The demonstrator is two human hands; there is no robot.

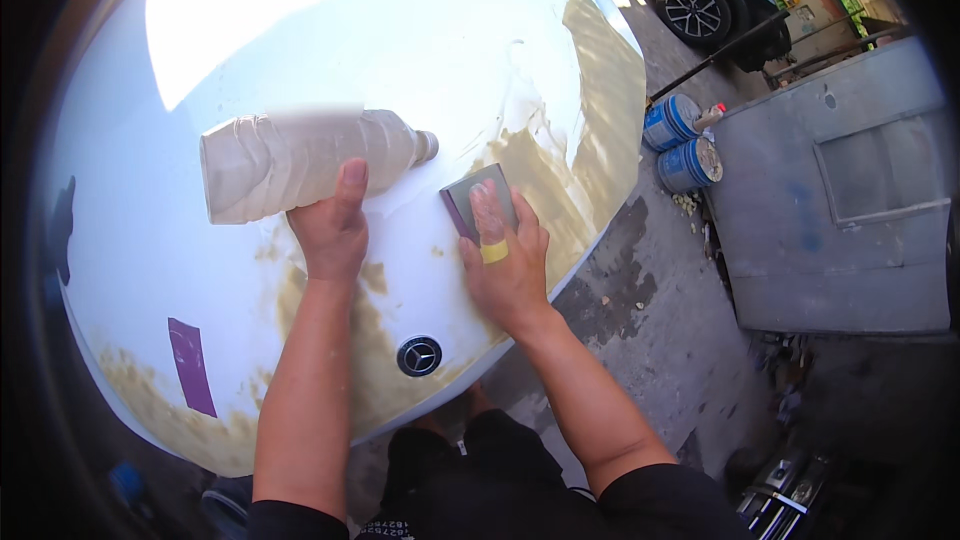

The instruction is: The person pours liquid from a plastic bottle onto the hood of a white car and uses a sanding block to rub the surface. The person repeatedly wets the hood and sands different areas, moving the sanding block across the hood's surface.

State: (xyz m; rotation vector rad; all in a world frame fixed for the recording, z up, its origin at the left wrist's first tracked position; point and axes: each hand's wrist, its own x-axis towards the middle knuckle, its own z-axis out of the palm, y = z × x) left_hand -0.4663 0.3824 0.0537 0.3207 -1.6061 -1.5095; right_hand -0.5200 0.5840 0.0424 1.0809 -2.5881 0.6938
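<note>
In my left hand (335,230) is a plastic bottle (300,160), lying nearly level above the panel with its neck to the right. The bottle looks cloudy and beige, with a ribbed body. My right hand (512,265) is closed on a grey sanding block (462,202) with a purple edge, pressed against a white car hood (395,250). One finger of that hand wears a yellow band. Tan filler patches (610,110) cover the hood's right side and near edge, and a wet-looking smear lies beyond the block.
A purple strip of sandpaper (192,367) lies on the hood at left, and a round black emblem (419,356) sits near its front edge. Two blue buckets (690,165) stand on the concrete floor (640,340) beside a large grey panel (830,270). A dark car (720,0) is parked behind.
</note>
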